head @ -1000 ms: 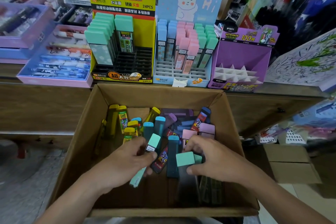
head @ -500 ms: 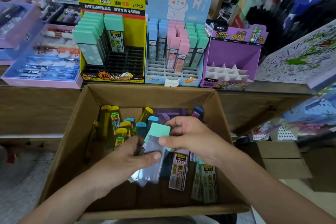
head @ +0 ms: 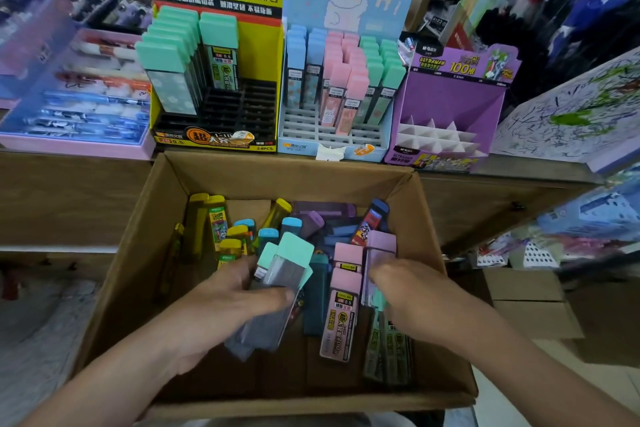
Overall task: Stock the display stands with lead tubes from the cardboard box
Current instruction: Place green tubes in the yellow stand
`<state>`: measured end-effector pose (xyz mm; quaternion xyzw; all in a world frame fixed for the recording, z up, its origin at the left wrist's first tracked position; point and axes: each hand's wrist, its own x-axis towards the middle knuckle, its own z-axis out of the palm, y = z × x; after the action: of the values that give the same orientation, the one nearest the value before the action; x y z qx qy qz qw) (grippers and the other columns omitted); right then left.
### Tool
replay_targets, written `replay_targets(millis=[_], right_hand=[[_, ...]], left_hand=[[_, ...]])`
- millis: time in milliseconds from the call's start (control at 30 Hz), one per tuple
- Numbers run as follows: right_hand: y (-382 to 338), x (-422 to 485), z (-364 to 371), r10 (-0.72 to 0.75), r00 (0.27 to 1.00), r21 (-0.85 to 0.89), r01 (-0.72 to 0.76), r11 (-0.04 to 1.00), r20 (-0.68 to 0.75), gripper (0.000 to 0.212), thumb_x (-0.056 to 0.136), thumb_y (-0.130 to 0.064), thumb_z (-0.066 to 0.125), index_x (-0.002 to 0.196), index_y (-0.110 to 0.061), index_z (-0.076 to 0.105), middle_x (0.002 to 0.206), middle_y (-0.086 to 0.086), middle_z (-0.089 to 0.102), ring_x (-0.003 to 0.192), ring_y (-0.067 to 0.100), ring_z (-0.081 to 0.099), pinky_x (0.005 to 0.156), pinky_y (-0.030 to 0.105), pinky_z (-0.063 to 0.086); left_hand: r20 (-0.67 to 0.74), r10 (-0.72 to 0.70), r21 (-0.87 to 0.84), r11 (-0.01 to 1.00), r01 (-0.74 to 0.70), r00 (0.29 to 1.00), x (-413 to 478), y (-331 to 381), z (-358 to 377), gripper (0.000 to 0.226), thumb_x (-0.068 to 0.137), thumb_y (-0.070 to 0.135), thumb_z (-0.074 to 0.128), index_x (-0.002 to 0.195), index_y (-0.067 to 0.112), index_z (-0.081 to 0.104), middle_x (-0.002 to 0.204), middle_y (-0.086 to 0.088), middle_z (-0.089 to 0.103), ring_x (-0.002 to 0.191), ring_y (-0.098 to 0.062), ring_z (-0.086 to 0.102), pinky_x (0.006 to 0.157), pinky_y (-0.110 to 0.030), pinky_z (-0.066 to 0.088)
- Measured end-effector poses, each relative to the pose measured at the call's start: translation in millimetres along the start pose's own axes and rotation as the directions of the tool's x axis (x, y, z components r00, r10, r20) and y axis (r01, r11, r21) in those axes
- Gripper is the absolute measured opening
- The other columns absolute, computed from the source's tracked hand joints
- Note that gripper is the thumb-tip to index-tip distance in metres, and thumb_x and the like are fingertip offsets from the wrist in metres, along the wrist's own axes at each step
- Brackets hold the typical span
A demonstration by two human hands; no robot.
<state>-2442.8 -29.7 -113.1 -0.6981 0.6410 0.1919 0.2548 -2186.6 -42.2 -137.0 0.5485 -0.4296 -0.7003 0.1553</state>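
Mint-capped tubes [head: 282, 279] now sit gripped in the left hand [head: 221, 312]; the right hand [head: 415, 295] dips back into the cardboard box [head: 138, 253] for more, grasp unclear.

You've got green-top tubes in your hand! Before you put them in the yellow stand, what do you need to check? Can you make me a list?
1. Left hand is wrapped round the mint-capped tubes: ok.
2. Yellow stand has free black slots: ok.
3. Caps match the stand's mint tubes: ok.
4. Right hand has hold of a tube: cannot tell, its fingers are blurred.
5. Labels in the bundle all face one way: cannot tell.
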Motion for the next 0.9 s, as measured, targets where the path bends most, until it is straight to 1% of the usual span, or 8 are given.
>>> replay_targets(millis=[100, 233, 333, 433, 533, 700, 800, 900], right_hand=[[1, 1, -1, -0.029, 0.999, 0.026, 0.029, 0.999, 0.025, 0.043, 0.089, 0.002, 0.066, 0.122, -0.024, 0.057, 0.114, -0.008, 0.051, 0.102, 0.009, 0.057, 0.079, 0.023, 0.052], [3, 3, -4, -0.082, 0.995, 0.092, 0.077, 0.993, 0.05, 0.043, 0.088, -0.003, 0.069, 0.121, -0.026, 0.054, 0.124, -0.009, 0.047, 0.114, 0.008, 0.047, 0.092, 0.024, 0.048], [7, 7, -5, -0.109, 0.99, 0.119, 0.098, 0.988, 0.089, 0.043, 0.088, -0.004, 0.07, 0.121, -0.028, 0.057, 0.127, -0.01, 0.045, 0.119, 0.007, 0.044, 0.09, 0.021, 0.045], [11, 10, -10, -0.144, 0.98, 0.17, 0.12, 0.978, 0.135, 0.038, 0.091, -0.013, 0.072, 0.119, -0.034, 0.056, 0.123, -0.014, 0.044, 0.112, 0.004, 0.046, 0.078, 0.018, 0.041], [14, 13, -17, -0.224, 0.961, 0.296, 0.17, 0.94, 0.162, 0.033, 0.093, -0.017, 0.071, 0.119, -0.032, 0.059, 0.117, -0.015, 0.05, 0.104, 0.004, 0.053, 0.076, 0.016, 0.043], [9, 22, -31, -0.305, 0.951, 0.686, 0.195, 0.701, 0.042, 0.024, 0.094, -0.003, 0.07, 0.115, -0.012, 0.066, 0.115, 0.005, 0.073, 0.11, 0.021, 0.069, 0.097, 0.039, 0.057], [2, 29, -40, -0.334, 0.942, 0.8, 0.213, 0.561, -0.017, 0.024, 0.094, 0.0, 0.068, 0.118, -0.006, 0.067, 0.113, 0.01, 0.075, 0.107, 0.02, 0.072, 0.091, 0.034, 0.059], [-7, 37, -51, -0.36, 0.931, 0.847, 0.237, 0.476, -0.058, 0.026, 0.094, 0.001, 0.067, 0.12, -0.005, 0.067, 0.112, 0.011, 0.076, 0.104, 0.021, 0.073, 0.086, 0.03, 0.058]], left_hand=[[0.013, -0.007, -0.037, 0.999, 0.008, 1.0, 0, -2, -2, 0.064, 0.064, 0.045, 0.089, 0.121, 0.037, 0.062, 0.1, 0.0, 0.076, 0.097, -0.021, 0.071, 0.083, -0.038, 0.055], [0.107, -0.022, -0.151, 0.988, 0.038, 0.994, -3, 2, -3, 0.062, 0.07, 0.034, 0.08, 0.126, 0.024, 0.055, 0.091, -0.019, 0.075, 0.081, -0.029, 0.073, 0.071, -0.036, 0.059], [0.126, -0.025, -0.201, 0.978, 0.05, 0.992, -2, 2, -4, 0.06, 0.072, 0.029, 0.08, 0.126, 0.022, 0.056, 0.086, -0.016, 0.073, 0.075, -0.029, 0.072, 0.065, -0.032, 0.057], [0.118, -0.008, -0.175, 0.984, 0.029, 0.993, -1, 1, -4, 0.055, 0.075, 0.026, 0.08, 0.125, 0.023, 0.057, 0.08, -0.009, 0.072, 0.072, -0.023, 0.069, 0.064, -0.03, 0.056], [0.117, 0.015, -0.128, 0.992, 0.0, 0.993, 1, 0, -5, 0.056, 0.072, 0.03, 0.08, 0.123, 0.02, 0.059, 0.076, -0.006, 0.07, 0.069, -0.016, 0.067, 0.063, -0.024, 0.054], [0.084, 0.021, -0.135, 0.991, -0.01, 0.996, 1, -1, -4, 0.04, 0.081, 0.024, 0.079, 0.116, 0.011, 0.064, 0.075, -0.006, 0.067, 0.069, -0.015, 0.064, 0.063, -0.025, 0.053], [0.051, 0.03, -0.167, 0.986, -0.021, 0.998, -1, 1, -2, 0.037, 0.085, 0.023, 0.077, 0.118, 0.012, 0.064, 0.08, -0.004, 0.073, 0.068, -0.011, 0.067, 0.059, -0.023, 0.053], [0.114, 0.022, -0.199, 0.98, 0.001, 0.993, -4, 7, -3, 0.037, 0.089, 0.028, 0.073, 0.122, 0.014, 0.063, 0.076, 0.001, 0.075, 0.052, -0.003, 0.064, 0.044, -0.013, 0.046]])
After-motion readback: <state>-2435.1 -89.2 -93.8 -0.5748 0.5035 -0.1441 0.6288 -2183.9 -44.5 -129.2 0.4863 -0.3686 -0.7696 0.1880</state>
